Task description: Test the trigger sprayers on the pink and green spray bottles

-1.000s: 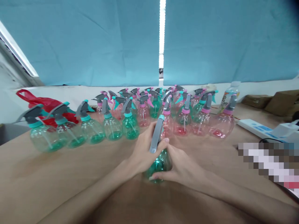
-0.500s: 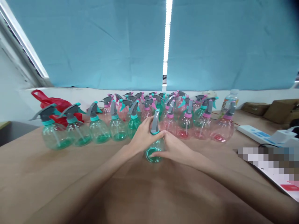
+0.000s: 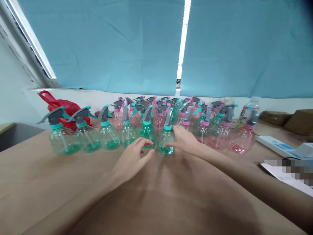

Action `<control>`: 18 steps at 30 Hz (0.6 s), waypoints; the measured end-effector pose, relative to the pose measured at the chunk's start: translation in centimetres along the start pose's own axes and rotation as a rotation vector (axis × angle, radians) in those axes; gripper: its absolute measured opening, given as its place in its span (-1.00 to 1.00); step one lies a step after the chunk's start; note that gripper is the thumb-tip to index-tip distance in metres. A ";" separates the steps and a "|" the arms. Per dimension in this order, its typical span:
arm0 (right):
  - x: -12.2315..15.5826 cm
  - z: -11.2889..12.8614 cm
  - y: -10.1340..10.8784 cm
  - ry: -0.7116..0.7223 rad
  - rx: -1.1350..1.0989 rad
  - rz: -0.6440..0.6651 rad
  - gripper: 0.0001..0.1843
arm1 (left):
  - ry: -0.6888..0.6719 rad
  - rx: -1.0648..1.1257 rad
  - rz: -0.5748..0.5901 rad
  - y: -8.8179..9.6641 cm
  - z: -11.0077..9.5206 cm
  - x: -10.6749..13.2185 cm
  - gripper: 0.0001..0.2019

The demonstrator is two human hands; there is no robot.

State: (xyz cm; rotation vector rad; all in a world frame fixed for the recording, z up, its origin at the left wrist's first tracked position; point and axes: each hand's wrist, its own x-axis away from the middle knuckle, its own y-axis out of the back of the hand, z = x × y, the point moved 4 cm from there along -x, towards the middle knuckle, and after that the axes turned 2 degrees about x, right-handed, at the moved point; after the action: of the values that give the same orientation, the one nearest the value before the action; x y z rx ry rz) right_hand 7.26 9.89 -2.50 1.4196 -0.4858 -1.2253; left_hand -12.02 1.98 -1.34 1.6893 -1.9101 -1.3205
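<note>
A clear green spray bottle with a grey trigger head and turquoise collar stands upright on the table, at the front of the row. My right hand grips its right side, thumb across the front of the lower body and the other fingers partly hidden behind it. My left hand is off the bottle, to its left and nearer me, fingers apart and holding nothing. Just beyond that hand is a darker green spray bottle. Pink spray bottles stand to the right of my right hand.
More green spray bottles line the left, with several pink and green ones behind. A red plastic bag lies back left. On the right are a labelled drink bottle, a white power strip and brown boxes.
My left hand has let go of the spray bottle's neck and drawn left and down. The bottle, with my right hand on it, has moved away from me into line with the row.
</note>
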 end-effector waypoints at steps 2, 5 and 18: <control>-0.5 0.1 0.0 -0.020 0.023 0.005 -0.50 | 0.007 -0.004 0.038 -0.4 0.5 0.6 -0.83; -1.1 0.1 -0.2 -0.036 0.046 0.020 -0.50 | 0.005 -0.005 0.058 -0.8 0.9 1.1 -0.81; -2.2 -0.2 -1.1 -0.110 0.022 0.035 -0.44 | -0.007 -0.010 0.130 -2.5 1.1 1.0 -0.81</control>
State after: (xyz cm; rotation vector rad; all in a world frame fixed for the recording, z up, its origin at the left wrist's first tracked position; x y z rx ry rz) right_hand 6.26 12.17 -2.66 1.3620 -0.5992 -1.2783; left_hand -11.48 1.80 -4.23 1.5289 -1.9776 -1.2865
